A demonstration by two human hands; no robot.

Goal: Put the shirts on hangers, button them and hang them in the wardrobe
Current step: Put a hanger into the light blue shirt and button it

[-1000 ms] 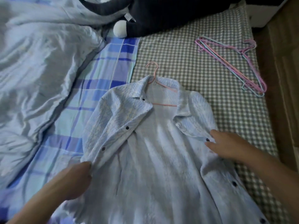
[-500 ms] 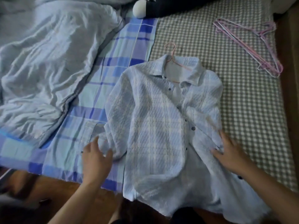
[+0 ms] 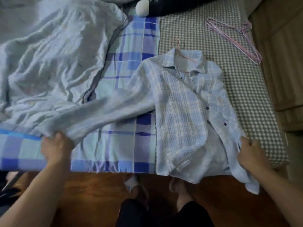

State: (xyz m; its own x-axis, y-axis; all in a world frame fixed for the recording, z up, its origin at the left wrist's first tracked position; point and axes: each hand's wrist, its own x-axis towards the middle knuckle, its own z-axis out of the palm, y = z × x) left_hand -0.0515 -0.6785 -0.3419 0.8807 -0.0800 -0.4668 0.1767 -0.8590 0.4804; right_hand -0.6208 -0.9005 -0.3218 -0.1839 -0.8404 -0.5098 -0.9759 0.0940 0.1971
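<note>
- A pale blue, textured, long-sleeved shirt (image 3: pixel 180 112) lies face up on a bed (image 3: pixel 246 89), over the line where a blue plaid sheet (image 3: pixel 131 66) meets a brown-and-white checked cover, with its hem hanging over the bed's near edge.
- A thin pink wire hanger (image 3: pixel 177 49) sits inside the collar, its hook pointing toward the far edge of the bed, so the shirt looks ready for buttoning.
- The front is not fastened: the two panels overlap loosely and several dark buttons show down the right panel.
- The left hand (image 3: pixel 55 148), near the bed's near edge, has its fingers curled round the cuff of one sleeve, which is stretched out sideways across the plaid sheet, probably to flatten it away from the body of the shirt.
- The right hand (image 3: pixel 250 153) grips the outer edge of the shirt's other side near the near edge of the bed, seemingly to hold the cloth taut.
- A crumpled grey-blue quilt (image 3: pixel 54 59) fills the bed's far left part, touching the stretched sleeve, so room is tight on that side.
- Spare pink and pale wire hangers (image 3: pixel 236 38) lie near the far right corner, well apart from the shirt, with open checked cover between.
- A dark soft toy with a white paw (image 3: pixel 143 8) lies at the far edge.
- No wardrobe is in view.
</note>
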